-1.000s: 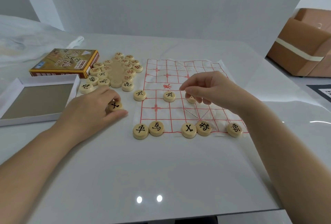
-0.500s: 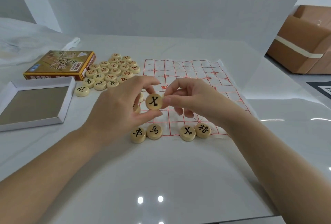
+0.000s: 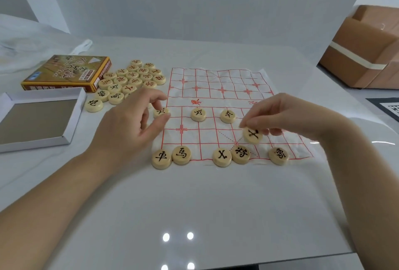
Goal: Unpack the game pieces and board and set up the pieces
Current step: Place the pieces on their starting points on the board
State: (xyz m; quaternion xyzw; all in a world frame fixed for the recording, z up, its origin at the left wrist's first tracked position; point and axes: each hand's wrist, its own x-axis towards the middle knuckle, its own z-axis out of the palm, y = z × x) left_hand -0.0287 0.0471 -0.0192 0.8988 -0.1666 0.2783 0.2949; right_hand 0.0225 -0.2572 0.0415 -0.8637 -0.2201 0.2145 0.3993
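Left hand (image 3: 129, 127) half-hides pawn (image 3: 161, 111) (touching, perhaps); right hand (image 3: 287, 116) pinches disc (image 3: 252, 135).

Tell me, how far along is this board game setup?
Done: the paper board lies unfolded, five black-lettered pieces line its near edge, and three soldiers stand ahead of them. In hand: the right hand pinches another black-lettered piece over the board near that row; the left hand hovers at the leftmost soldier, grip unclear. Left: the pile of pieces beside the box; the board's far half holds none.
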